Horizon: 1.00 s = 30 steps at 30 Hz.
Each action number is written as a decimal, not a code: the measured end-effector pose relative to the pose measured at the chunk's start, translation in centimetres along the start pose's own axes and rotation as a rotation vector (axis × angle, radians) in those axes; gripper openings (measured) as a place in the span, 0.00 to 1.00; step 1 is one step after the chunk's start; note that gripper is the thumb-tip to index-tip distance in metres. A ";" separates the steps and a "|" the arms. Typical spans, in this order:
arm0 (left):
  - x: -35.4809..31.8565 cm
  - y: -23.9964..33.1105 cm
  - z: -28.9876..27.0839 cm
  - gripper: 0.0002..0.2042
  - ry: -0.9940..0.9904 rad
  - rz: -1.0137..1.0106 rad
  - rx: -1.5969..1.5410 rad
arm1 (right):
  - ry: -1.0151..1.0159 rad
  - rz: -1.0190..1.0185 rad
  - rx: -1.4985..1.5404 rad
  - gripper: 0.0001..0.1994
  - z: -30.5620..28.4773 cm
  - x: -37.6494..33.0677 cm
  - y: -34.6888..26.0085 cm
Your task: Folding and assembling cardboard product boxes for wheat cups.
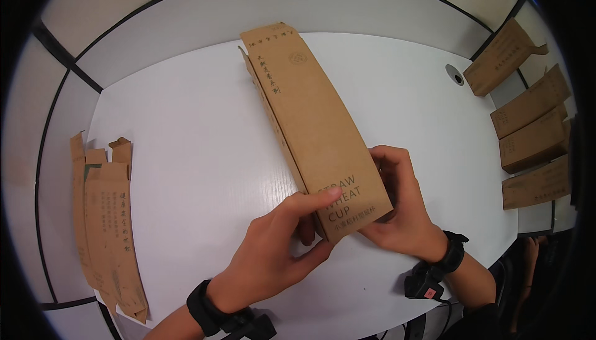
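A long brown cardboard box (316, 110) is held between my two hands, its near end toward me and its far end pointing up and a little left. Printing covers parts of its front panel. My left hand (276, 244) grips the near left corner, the index finger lying across the front and the thumb under the bottom edge. On the right side, my right hand (400, 200) wraps round the near end; several of its fingers are hidden behind the box. Flaps stand up at the box's far end. Dark straps circle both my wrists.
Flattened brown cartons (108, 228) lie at the table's left edge. Several folded-up brown boxes (528, 144) stand along the right edge. A round grey cable hole (455, 75) sits at the far right of the white table (192, 135). Low partition panels (279, 4) enclose the table.
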State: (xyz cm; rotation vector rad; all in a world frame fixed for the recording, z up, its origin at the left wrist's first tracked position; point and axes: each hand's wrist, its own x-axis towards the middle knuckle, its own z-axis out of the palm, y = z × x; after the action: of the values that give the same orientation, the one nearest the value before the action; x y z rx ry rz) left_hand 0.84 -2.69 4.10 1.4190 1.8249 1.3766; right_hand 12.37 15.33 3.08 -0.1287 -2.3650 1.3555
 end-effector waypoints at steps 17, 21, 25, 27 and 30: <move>0.1 -0.7 0.4 0.33 0.217 0.032 -0.048 | -0.119 -0.103 0.128 0.36 -0.8 -0.3 -0.4; -0.1 -0.6 0.5 0.33 0.228 0.024 0.013 | -0.100 -0.058 0.107 0.35 -0.4 -0.5 -0.2; -0.1 -0.8 0.7 0.32 0.238 0.047 0.053 | -0.078 -0.085 0.054 0.35 -0.2 -0.5 -0.4; -0.1 -0.5 0.6 0.34 0.332 0.048 0.103 | -0.096 -0.092 0.063 0.35 0.2 -0.4 -0.7; -0.4 0.0 0.0 0.34 0.359 0.038 0.442 | -0.118 -0.117 0.056 0.36 0.1 -0.5 -0.6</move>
State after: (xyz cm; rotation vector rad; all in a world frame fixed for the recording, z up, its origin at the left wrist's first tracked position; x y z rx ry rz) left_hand 1.00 -3.04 3.96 1.4866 2.4662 1.3709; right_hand 12.83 14.83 3.44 0.1068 -2.3865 1.4065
